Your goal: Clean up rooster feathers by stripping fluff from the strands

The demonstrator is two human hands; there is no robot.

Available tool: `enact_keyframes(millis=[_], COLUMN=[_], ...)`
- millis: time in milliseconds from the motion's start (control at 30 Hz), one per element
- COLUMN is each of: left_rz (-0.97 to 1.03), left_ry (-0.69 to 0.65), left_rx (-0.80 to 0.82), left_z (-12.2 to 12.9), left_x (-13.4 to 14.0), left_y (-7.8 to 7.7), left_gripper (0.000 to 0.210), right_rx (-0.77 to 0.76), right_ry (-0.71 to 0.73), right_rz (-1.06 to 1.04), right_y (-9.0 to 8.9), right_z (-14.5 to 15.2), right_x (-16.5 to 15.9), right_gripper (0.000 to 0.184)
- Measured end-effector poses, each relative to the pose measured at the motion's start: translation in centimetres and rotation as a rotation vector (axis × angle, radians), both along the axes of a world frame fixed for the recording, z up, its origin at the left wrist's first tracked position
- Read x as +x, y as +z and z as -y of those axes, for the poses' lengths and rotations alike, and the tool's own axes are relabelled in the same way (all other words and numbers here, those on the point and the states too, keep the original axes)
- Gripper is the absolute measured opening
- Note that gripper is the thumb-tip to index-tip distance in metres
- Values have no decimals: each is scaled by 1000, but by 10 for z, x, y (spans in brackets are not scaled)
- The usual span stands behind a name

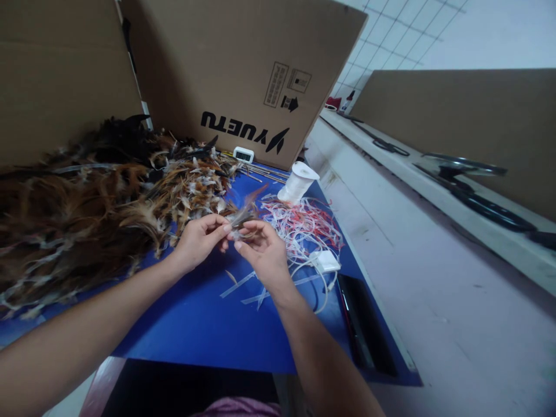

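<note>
Above the blue tabletop [208, 324], my left hand [200, 242] pinches a small bunch of feathers [245, 209] between thumb and fingers. The tips are brownish-red and point up and to the right; pale fluff shows at the base. My right hand [266, 250] has its thumb and curled fingers closed at the lower end of the same bunch, and the exact grip there is partly hidden. Just right of my hands lies a tangle of white and red plastic strips [299, 229]. A few clear strips [260, 289] lie below them.
A big heap of brown and black feathers [87, 202] covers the left side. Behind stand a cardboard box [243, 63], a small digital clock [243, 154] and a white spool [299, 182]. At right are a white charger with cable [325, 262] and a dark phone-like slab [367, 324].
</note>
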State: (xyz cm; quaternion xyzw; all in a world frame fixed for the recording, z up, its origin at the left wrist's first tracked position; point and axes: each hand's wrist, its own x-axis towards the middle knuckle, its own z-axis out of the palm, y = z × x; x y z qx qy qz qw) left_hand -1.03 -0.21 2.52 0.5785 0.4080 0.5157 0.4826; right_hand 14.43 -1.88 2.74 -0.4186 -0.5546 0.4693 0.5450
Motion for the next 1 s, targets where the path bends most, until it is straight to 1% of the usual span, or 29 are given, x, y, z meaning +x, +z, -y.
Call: enact_keyframes(millis=[100,200,300,433,533,633,700,867,1000], left_rz=[-115,-216,-267,-290,-282,-284,-335,-518,-562], left_ry=[39,68,70,50,68,102,117,136,126], left_rx=[72,124,154,181,155,147,175,312,368], left_z=[2,4,5,6,5,4,4,7,7], left_x=[-1,-2,-1,-1,-1,-2,-2,-2,-2], left_y=[1,2,3,2,2,2,1,0,-2], left_gripper=[18,16,16,16,18,18,18,19,19], right_rx=[-119,-195,-203,-171,-77,75,177,399,454], right_ry=[67,91,54,2,-43,-156,-218,-240,-246], right_rz=[-74,-122,-123,-53,93,272,355,535,597], right_y=[-1,-2,-3,-6,-5,-2,1,8,9], right_z=[0,1,0,-2,-2,0,2,7,7], right_x=[-3,-6,-7,-5,0,4,6,7,7], right_gripper=[36,29,22,17,12,10,10,13,15])
